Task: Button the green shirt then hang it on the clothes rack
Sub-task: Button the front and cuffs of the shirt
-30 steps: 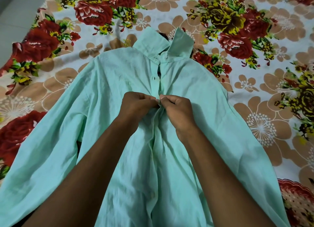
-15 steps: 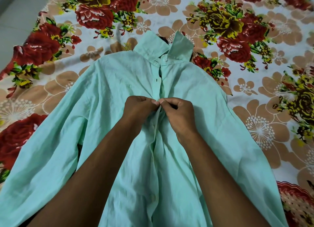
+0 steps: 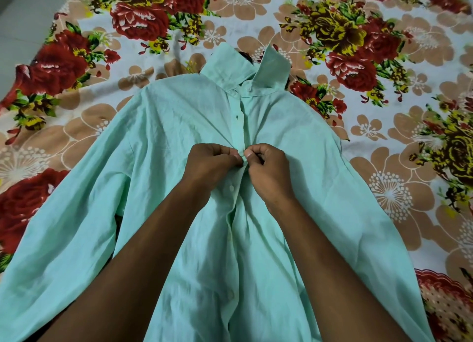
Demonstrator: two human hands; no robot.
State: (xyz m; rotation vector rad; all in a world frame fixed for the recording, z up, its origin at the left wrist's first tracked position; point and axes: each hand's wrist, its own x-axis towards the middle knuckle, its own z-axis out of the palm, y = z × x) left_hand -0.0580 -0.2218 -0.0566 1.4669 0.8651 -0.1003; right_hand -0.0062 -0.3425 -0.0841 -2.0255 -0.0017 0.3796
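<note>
The light green shirt (image 3: 163, 141) lies face up on the flowered bedsheet, collar at the far end and sleeves spread to both sides. At chest height both hands meet on the front placket. My left hand (image 3: 210, 163) pinches the left edge of the placket, and my right hand (image 3: 268, 172) pinches the right edge against it, fingertips touching. The collar button (image 3: 247, 88) is fastened. Below the hands a white button (image 3: 231, 188) shows on the open placket. No clothes rack is in view.
The flowered bedsheet (image 3: 384, 141) covers the whole surface around the shirt. A strip of pale floor (image 3: 23, 16) shows at the top left, past the bed's edge.
Both hands have stayed on the placket and worked slightly lower down the shirt. The gap in the placket just above the hands has closed.
</note>
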